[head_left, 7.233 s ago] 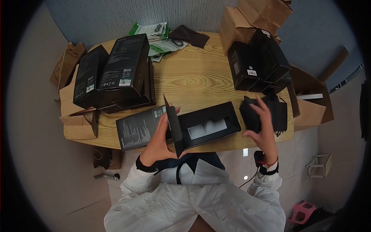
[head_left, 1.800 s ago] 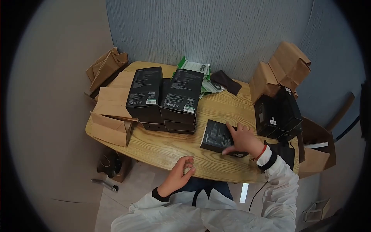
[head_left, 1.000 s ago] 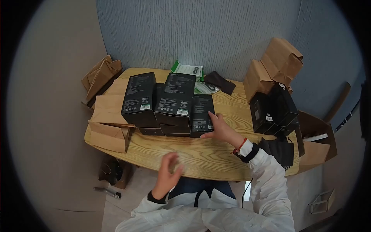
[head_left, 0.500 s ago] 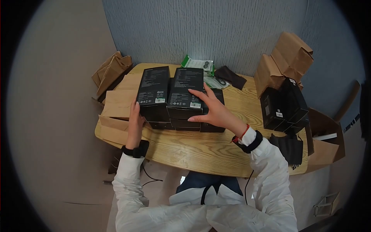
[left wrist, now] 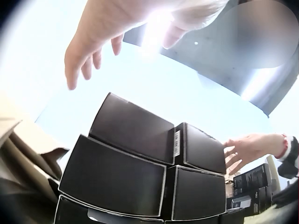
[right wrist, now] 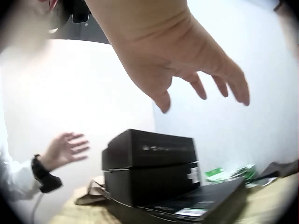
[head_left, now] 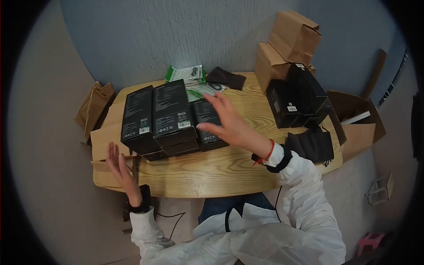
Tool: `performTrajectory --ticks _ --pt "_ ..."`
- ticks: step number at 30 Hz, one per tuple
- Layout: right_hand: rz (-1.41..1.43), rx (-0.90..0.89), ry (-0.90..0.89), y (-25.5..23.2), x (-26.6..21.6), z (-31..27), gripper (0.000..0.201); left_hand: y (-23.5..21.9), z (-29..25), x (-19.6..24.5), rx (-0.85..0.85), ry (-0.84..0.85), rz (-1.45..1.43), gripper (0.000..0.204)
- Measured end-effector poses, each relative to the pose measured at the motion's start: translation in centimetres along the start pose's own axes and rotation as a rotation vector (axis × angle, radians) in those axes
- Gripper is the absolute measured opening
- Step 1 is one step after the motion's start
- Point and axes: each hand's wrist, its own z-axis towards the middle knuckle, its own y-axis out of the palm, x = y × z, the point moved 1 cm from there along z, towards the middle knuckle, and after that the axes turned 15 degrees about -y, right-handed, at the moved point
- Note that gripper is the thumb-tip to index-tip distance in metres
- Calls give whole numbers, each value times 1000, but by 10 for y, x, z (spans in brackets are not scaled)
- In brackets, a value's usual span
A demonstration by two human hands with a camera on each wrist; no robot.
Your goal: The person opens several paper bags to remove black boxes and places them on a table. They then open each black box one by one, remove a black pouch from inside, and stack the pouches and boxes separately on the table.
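Observation:
Black printed boxes stand stacked at the left of the wooden table, with a left top box and a right top box side by side. A lower box lies against the stack's right side. My left hand hovers in front of the stack's left corner, fingers spread, holding nothing. Over the lower box, my right hand is raised with straight fingers and thumb apart, beside the right top box. In the left wrist view, the stack's front faces line up below the left hand.
Brown paper bags and more black boxes stand at the right, near dark drawstring pouches. Green-and-white packets and a dark cloth lie at the back. Flattened paper bags lie left of the stack; an open carton stands beyond the right edge.
An open box was closed and set against the stack's right side by my right hand. Both hands then touched the top boxes, which now sit together, and have drawn away from them.

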Motion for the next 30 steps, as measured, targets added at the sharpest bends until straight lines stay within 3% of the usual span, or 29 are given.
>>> performTrajectory --ticks 2,3,5,6,9,13,15,19,24,28,30 --pt "-451 65 69 -32 26 -21 70 -14 -29 9 47 176 6 41" --pt "-642 32 218 -49 40 -32 67 -22 -43 6 35 256 -25 40" --pt "-963 -65 504 -80 69 -50 65 -21 -74 2 27 251 -110 36" --pt "-1093 -123 644 -92 83 -60 67 -20 -88 -1 -71 238 -137 35" --pt "-1131 -187 808 -107 123 -94 68 -3 -116 -1 -247 115 -196 33" --pt "-1167 -247 854 -102 116 -97 67 20 -134 -2 -354 -39 -274 31" --pt "-1097 -219 951 -101 117 -95 74 25 -139 -3 -393 -61 -286 31" --pt "-1071 -192 965 -101 123 -91 72 31 -144 -1 -502 -111 -304 31" --pt "-1193 -268 1123 -93 131 -89 77 31 -146 0 -545 -147 -308 30" --pt "-987 -201 1032 -89 96 -84 75 30 -147 -1 -565 -155 -283 30" --pt "-940 -232 830 -80 66 -91 73 31 -148 0 -579 -163 -263 31"
